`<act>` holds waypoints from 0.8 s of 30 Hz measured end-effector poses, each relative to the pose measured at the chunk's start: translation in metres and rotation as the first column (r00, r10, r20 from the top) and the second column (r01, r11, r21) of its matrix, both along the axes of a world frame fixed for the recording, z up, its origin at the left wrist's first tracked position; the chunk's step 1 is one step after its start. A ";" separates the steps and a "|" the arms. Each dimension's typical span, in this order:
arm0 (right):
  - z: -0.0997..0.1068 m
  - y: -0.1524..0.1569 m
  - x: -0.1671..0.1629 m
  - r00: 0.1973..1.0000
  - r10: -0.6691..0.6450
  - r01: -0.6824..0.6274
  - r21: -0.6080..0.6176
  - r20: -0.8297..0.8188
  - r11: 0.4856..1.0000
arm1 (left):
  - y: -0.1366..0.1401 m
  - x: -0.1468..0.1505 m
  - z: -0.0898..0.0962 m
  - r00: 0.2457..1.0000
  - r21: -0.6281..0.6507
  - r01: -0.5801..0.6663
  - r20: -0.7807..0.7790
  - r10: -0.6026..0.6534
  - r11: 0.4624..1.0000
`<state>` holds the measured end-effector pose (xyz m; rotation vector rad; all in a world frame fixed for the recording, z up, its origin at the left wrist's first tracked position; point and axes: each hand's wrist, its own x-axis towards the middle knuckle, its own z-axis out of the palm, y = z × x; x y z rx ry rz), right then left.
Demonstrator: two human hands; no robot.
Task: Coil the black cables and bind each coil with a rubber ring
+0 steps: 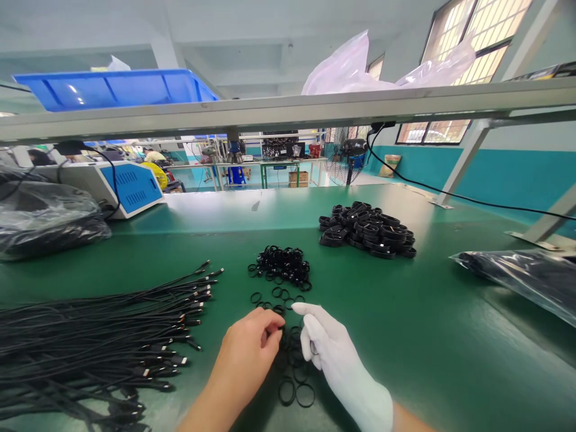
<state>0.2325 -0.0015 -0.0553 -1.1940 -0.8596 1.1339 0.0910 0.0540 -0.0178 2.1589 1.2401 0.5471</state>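
Note:
My left hand, bare, is closed in a pinch over a scatter of small black rings on the green table. Whatever lies between its thumb and fingertips is too small and dark to make out. On the right, my right hand wears a white glove. Its index finger stretches toward the loose rings while the other fingers curl loosely, and I see nothing gripped. Just beyond both hands is a heap of black rings. Many black cables with metal-tipped plugs lie spread left of my left hand.
Coiled black cables are piled at the back right. A clear bag of black items lies at the right edge, another bag at the left near a blue-and-white machine. A shelf crosses above, carrying a blue bin.

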 end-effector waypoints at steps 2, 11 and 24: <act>-0.001 0.000 -0.001 1.000 0.006 -0.006 0.005 -0.021 1.000 | -0.005 0.003 0.001 1.000 0.036 0.002 0.008 -0.003 0.999; -0.007 0.001 0.004 0.990 -0.123 0.116 0.095 0.067 0.989 | -0.023 0.020 -0.011 0.970 0.135 0.242 -0.030 -0.240 0.961; -0.007 0.010 0.020 0.890 -0.329 0.327 0.061 0.316 0.943 | 0.001 0.000 -0.004 0.982 0.026 0.121 -0.146 -0.116 0.992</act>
